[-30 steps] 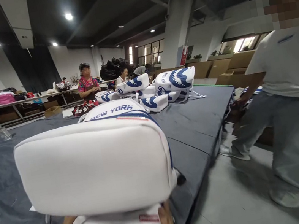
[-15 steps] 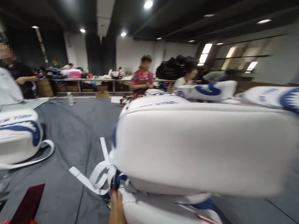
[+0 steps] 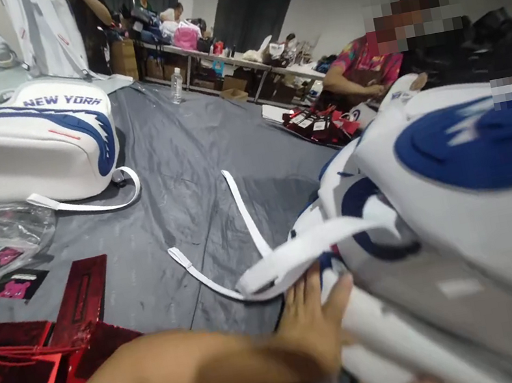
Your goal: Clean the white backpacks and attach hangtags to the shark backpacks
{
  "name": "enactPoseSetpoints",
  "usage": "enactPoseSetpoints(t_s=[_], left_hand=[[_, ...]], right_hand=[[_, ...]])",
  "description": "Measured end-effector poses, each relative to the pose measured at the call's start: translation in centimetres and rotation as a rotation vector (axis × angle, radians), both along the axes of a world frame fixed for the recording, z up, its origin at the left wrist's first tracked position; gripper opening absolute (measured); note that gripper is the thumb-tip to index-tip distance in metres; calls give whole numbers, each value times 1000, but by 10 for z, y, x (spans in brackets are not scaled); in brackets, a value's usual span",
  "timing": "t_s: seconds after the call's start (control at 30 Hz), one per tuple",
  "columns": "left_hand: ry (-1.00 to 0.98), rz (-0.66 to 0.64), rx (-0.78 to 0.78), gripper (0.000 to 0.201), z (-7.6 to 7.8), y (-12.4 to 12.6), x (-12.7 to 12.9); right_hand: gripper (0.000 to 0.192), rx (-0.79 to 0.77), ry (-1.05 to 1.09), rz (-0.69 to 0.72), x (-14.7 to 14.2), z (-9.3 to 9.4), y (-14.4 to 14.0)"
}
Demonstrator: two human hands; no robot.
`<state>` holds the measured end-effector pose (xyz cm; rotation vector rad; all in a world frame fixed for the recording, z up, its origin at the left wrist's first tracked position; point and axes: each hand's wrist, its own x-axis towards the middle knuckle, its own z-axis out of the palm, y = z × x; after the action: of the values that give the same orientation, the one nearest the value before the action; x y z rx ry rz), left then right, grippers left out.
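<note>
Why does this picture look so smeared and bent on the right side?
Head view: the near white bag is motion-blurred and soft, as is the left hand on it; the far "New York" bag is sharp. The wide lens bends the grey table cover. The red foil cards glint; pixelated patches hide faces.
</note>
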<state>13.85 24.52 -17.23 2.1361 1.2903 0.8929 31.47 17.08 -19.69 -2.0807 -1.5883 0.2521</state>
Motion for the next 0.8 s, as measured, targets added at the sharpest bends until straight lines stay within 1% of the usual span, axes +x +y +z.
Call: enactPoseSetpoints(t_s=[0.03, 0.07, 0.1, 0.13, 0.17, 0.2, 0.23, 0.3, 0.33, 0.37, 0.43, 0.5, 0.57, 0.63, 0.7, 0.73, 0.77, 0.8], left_hand=[[44, -29, -18, 96, 15, 32, 3], [93, 2, -66, 89, 29, 62, 5], [110, 52, -98, 83, 43, 87, 7], [119, 127, -107, 81, 54, 107, 8], [123, 169, -86, 80, 63, 118, 8], [121, 171, -50, 80, 70, 123, 7], [125, 135, -5, 79, 74, 120, 5], [168, -4, 56, 74, 77, 99, -5], [203, -65, 64, 69, 77, 85, -12], [238, -108, 60, 63, 77, 70, -20], [292, -163, 33, 52, 81, 42, -42], [295, -193, 7, 48, 91, 17, -70], [266, -183, -7, 49, 108, -7, -108], [229, -111, 3, 48, 127, -35, -159], [169, 57, 37, 47, 142, -74, -224], [126, 186, 67, 47, 146, -99, -259], [25, 359, 106, 46, 148, -128, -295], [-60, 542, 130, 44, 145, -161, -329]], right_hand=[[88, 19, -18, -32, 1, 2, 25], [91, 38, -87, -98, 1, 5, 51], [89, 47, -154, -162, 0, 9, 76], [86, 56, -203, -207, -3, 12, 99], [82, 43, -237, -212, -7, 14, 118], [77, 40, -298, -151, -14, 14, 130], [71, 26, -355, -54, -21, 12, 137], [62, -26, -435, 147, -35, 0, 135], [59, -58, -449, 215, -41, -7, 128], [57, -88, -442, 248, -46, -15, 120], [57, -123, -393, 250, -47, -25, 101], [61, -134, -333, 257, -40, -29, 81], [67, -128, -277, 292, -27, -32, 57], [71, -99, -249, 351, -16, -38, 26], [75, -70, -268, 377, -10, -44, -10], [76, -57, -293, 373, -9, -47, -29], [76, -46, -324, 372, -9, -48, -47], [76, -40, -358, 368, -12, -49, -64]])
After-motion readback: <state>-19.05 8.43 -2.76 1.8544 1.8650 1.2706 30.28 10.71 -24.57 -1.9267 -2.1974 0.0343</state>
